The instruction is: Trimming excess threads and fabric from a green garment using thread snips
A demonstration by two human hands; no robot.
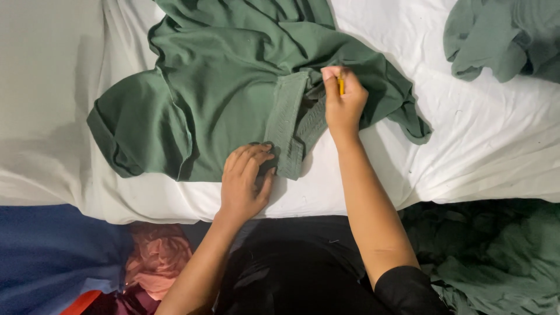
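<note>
So there's a green garment point(233, 99) spread across a white-sheeted worktop point(484, 140), ribbed collar point(291, 125) pointing down toward 6 o'clock. The left hand point(245, 181) lies flat with fingers curled onto the bottom end of the collar, looks like it's pinning the cloth so it doesn't slide. The right hand point(344, 105) is pinched shut around a small yellow tool point(341, 86), thin like a pencil or seam picker, can't tell which, tip down at the collar's upper end around 1 o'clock.

Room-wise: bare sheet out at 3 o'clock, another green bundle point(504, 35) up at 2 o'clock well apart. The worktop's near edge runs just under the left hand, with a pile of green cloth point(496, 256) below at 4 o'clock and blue fabric point(52, 251) and pink fabric point(157, 256) at 8.
</note>
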